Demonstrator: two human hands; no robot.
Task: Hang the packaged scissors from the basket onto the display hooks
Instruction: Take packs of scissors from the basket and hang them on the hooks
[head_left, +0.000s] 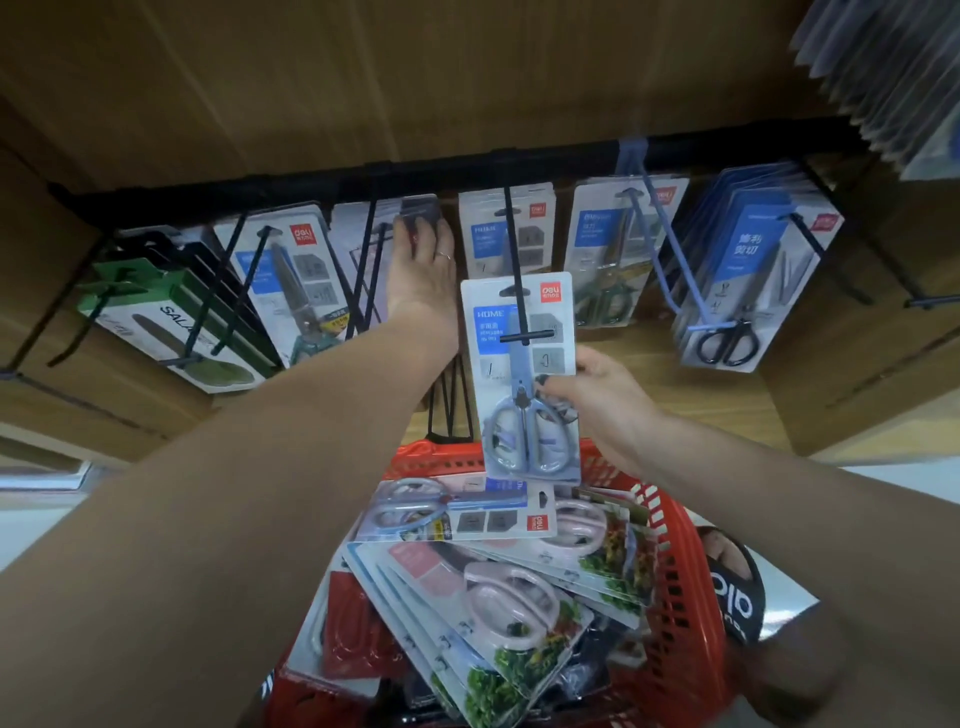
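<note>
Brown cardboard boxes (363, 78) fill the wall above and around the black display rail (467, 174), from which a row of hooks carries packs: green salad tongs (171, 322) far left, then scissor packs (296, 275), and a thick blue-carded stack (753, 270) on a pale blue hook (670, 260) to the right. Below me sits the red basket (680, 597), heaped with packaged scissors (498, 613), pink-handled ones on top. My left hand (423, 265) reaches up past the hooks, fingers laid against a dark pack at the rail. My right hand (597, 400) pinches the blue-handled scissors pack (519, 374) at its right edge; the pack's hang hole is threaded on the middle black hook (517, 270), near the hook's front end, well forward of the pack already hanging there (493, 228)
</note>
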